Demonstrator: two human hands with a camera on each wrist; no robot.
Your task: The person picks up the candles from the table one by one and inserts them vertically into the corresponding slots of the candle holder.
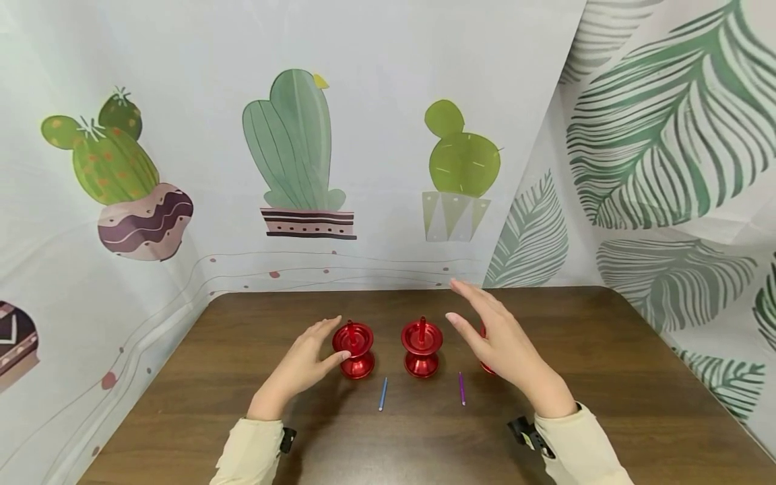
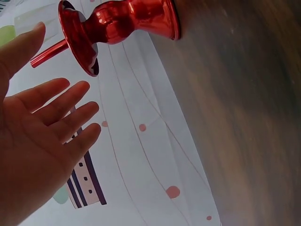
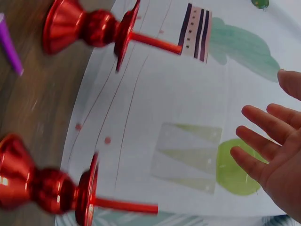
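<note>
Three shiny red candle holders stand upright in a row, each with a wide dish and a thin post in the middle. My left hand (image 1: 310,358), fingers spread, hovers beside the left candle holder (image 1: 358,366); in the left wrist view the palm is bare and its thumb is near the post (image 2: 49,52). Above and in front of the right candle holder (image 1: 487,368) is my right hand (image 1: 508,340), which hides most of it and holds nothing. The middle candle holder (image 1: 422,364) stands between the hands. A blue stick (image 1: 383,394) and a purple stick (image 1: 462,389) lie nearer me.
Everything stands on a dark brown wooden table (image 1: 388,444). Behind its far edge hangs a white cloth (image 1: 376,135) printed with cacti and leaves. Dark wrist straps (image 1: 533,436) sit at the cream sleeves (image 1: 582,448).
</note>
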